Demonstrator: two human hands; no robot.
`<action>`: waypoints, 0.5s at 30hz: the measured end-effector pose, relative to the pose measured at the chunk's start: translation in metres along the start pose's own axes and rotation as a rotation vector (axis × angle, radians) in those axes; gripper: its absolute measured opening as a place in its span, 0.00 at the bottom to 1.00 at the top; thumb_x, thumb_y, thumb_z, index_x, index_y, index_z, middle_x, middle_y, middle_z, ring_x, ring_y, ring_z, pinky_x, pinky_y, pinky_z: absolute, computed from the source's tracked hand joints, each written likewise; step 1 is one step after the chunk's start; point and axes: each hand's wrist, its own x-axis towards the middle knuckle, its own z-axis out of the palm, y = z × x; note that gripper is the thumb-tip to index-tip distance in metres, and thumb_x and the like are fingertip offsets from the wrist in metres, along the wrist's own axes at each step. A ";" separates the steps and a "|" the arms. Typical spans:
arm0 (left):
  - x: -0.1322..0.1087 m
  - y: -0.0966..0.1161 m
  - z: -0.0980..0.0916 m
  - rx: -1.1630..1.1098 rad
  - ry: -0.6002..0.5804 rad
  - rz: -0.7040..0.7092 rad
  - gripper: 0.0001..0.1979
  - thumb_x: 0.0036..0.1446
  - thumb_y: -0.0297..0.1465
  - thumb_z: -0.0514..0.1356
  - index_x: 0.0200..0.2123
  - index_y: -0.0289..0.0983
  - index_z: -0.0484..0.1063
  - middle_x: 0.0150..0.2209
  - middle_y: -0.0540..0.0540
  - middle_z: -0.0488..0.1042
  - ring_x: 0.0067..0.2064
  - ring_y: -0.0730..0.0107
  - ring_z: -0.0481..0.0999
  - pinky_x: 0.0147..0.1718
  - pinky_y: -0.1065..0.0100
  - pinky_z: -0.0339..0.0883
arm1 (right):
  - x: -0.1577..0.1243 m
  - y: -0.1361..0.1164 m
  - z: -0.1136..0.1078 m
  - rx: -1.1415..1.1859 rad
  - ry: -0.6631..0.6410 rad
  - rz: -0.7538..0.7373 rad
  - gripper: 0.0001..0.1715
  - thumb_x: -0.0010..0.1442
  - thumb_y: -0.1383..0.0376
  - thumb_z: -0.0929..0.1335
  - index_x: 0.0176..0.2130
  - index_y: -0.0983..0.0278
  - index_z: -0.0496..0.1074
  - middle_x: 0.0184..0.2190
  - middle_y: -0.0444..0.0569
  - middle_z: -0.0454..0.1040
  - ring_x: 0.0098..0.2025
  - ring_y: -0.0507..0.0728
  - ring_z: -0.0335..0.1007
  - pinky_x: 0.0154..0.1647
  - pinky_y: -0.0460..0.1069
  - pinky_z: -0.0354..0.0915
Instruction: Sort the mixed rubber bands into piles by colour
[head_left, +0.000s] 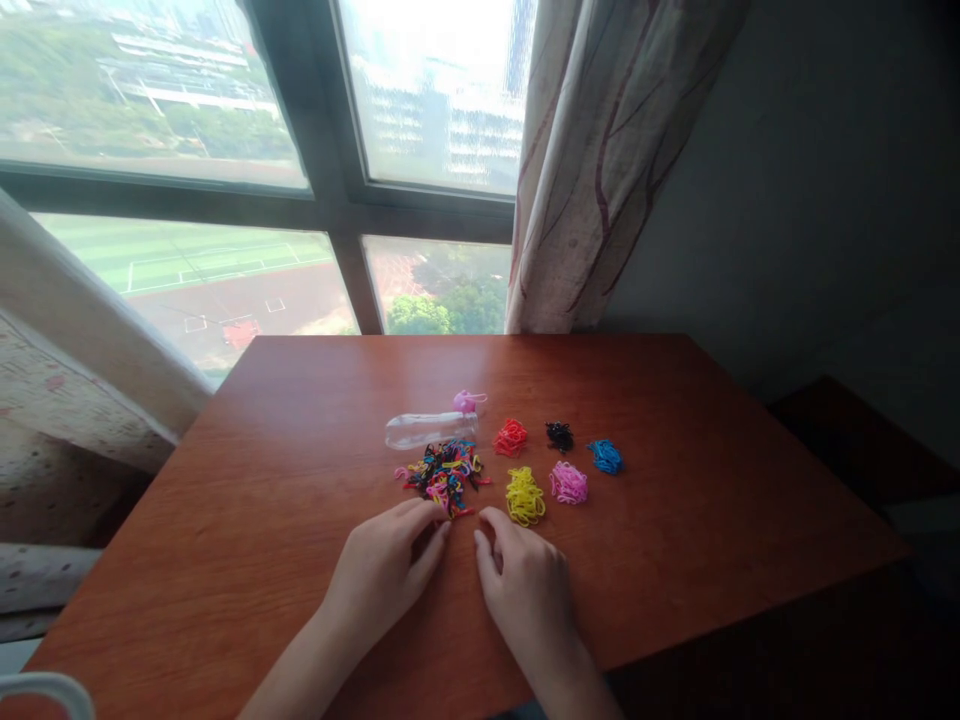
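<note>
A mixed pile of colored bands (444, 472) lies on the wooden table, with my left hand (386, 560) at its near edge, thumb and index fingertips slightly apart. My right hand (526, 582) rests to the right of it, just below the yellow bands (525, 496), its thumb and forefinger apart and nothing visible between them. Sorted by color, red bands (510, 437), black bands (559, 435), blue bands (606, 456) and pink bands (569, 482) form small heaps on the right. Behind the mixed pile lies a clear container (429, 430) beside a pink piece (466, 401).
The brown table (675, 520) reaches back to a window (330, 190). Curtains (585, 160) hang at both sides of the window. A white curved object (49, 688) shows at the lower left corner.
</note>
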 end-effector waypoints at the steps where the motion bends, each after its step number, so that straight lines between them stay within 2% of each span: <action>1: 0.000 0.000 0.000 0.011 -0.003 -0.002 0.09 0.64 0.32 0.53 0.38 0.42 0.74 0.37 0.48 0.79 0.36 0.67 0.79 0.35 0.70 0.68 | 0.000 0.000 0.000 -0.003 0.000 -0.004 0.11 0.64 0.68 0.65 0.46 0.60 0.74 0.28 0.44 0.78 0.29 0.56 0.75 0.29 0.46 0.58; 9: 0.000 0.004 -0.002 0.031 -0.017 0.004 0.09 0.63 0.31 0.53 0.38 0.42 0.74 0.37 0.48 0.79 0.36 0.67 0.79 0.33 0.71 0.67 | 0.004 -0.005 0.001 -0.024 0.008 -0.003 0.12 0.63 0.68 0.65 0.46 0.61 0.74 0.32 0.47 0.80 0.30 0.56 0.76 0.29 0.46 0.59; 15: 0.000 0.004 -0.002 0.029 -0.023 -0.012 0.10 0.63 0.31 0.53 0.39 0.43 0.74 0.38 0.48 0.79 0.37 0.66 0.79 0.35 0.70 0.68 | 0.007 -0.010 0.001 -0.012 -0.012 0.010 0.09 0.64 0.68 0.65 0.44 0.59 0.73 0.29 0.44 0.78 0.29 0.56 0.75 0.28 0.47 0.55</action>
